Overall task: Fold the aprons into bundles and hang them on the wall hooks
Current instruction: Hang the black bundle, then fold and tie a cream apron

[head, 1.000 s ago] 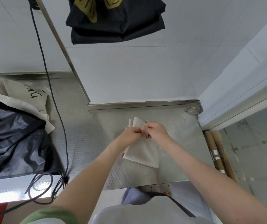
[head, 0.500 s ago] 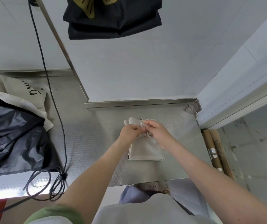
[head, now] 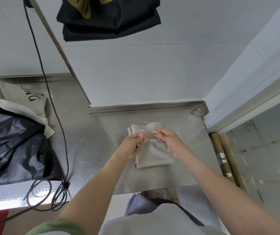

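One folded beige apron (head: pixel 152 156) on steel surface (head: pixel 183 167), centre. Two hands: left hand (head: pixel 131 147) pinches one strap (head: pixel 141 132), right hand (head: pixel 169 141) pinches second strap (head: pixel 155 132), fingers (head: pixel 140 136) curled. One black apron (head: pixel 108 19) hangs on wall above.

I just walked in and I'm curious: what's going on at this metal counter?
A person is bundling a folded beige cloth apron that lies on the stainless steel counter. The left hand and the right hand both pinch the thin beige tie straps above it, apparently knotting the bundle. A folded black apron with a yellow print already hangs on the white wall above. The beige one is not yet hung.
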The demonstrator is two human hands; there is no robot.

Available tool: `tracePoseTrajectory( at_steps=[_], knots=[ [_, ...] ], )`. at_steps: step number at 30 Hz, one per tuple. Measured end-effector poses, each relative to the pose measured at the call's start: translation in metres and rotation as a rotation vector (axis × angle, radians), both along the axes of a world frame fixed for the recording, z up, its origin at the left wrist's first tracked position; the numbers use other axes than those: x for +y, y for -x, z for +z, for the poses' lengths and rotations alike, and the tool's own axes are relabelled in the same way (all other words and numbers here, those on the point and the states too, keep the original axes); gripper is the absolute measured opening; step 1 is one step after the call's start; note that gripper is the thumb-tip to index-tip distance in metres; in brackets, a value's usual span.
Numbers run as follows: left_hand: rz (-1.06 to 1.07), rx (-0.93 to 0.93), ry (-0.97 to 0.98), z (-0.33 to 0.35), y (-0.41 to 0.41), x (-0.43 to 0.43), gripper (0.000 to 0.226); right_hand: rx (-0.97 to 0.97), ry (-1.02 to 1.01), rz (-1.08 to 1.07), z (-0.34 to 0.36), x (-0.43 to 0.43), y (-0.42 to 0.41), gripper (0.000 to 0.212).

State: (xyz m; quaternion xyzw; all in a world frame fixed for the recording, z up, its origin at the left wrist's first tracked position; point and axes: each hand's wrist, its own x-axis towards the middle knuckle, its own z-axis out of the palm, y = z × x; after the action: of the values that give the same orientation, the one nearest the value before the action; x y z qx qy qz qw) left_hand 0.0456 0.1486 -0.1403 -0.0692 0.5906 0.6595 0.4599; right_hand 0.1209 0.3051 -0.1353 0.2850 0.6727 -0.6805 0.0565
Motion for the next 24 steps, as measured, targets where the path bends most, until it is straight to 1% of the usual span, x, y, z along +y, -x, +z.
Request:
tracePoseTrajectory(
  at_steps=[4,7,9,12,15,16,18,21,22,24],
  knots=[
    [-0.047,0.049,0.102,-0.004,0.004,-0.012,0.027,-0.050,-0.025,-0.005,-0.005,0.005,-0.008,0.036],
    [-0.083,0.093,0.171,0.005,0.005,-0.011,0.027,-0.027,-0.033,-0.002,-0.002,0.000,-0.010,0.029],
    [-0.122,0.136,0.210,0.011,0.004,-0.006,0.027,0.008,-0.036,0.041,0.001,-0.006,-0.007,0.029],
    [-0.202,0.291,0.281,0.018,0.002,0.005,0.030,0.036,-0.085,0.166,0.009,-0.018,0.002,0.035],
    [-0.303,0.459,0.370,0.021,0.000,0.013,0.035,0.111,-0.158,0.229,0.015,-0.029,0.010,0.029],
    [-0.333,0.474,0.377,0.020,0.000,0.014,0.033,0.122,-0.183,0.238,0.016,-0.030,0.011,0.026],
    [-0.359,0.426,0.342,0.019,0.000,0.013,0.028,0.103,-0.248,0.280,0.015,-0.028,0.011,0.025],
    [-0.338,0.341,0.279,0.023,-0.004,0.013,0.021,0.052,-0.342,0.332,0.011,-0.023,0.011,0.033],
    [-0.323,0.354,0.296,0.022,-0.006,0.013,0.024,0.034,-0.349,0.335,0.011,-0.024,0.012,0.034],
    [-0.252,0.397,0.361,0.018,-0.007,0.013,0.032,0.000,-0.296,0.319,0.011,-0.026,0.014,0.031]
  ],
)
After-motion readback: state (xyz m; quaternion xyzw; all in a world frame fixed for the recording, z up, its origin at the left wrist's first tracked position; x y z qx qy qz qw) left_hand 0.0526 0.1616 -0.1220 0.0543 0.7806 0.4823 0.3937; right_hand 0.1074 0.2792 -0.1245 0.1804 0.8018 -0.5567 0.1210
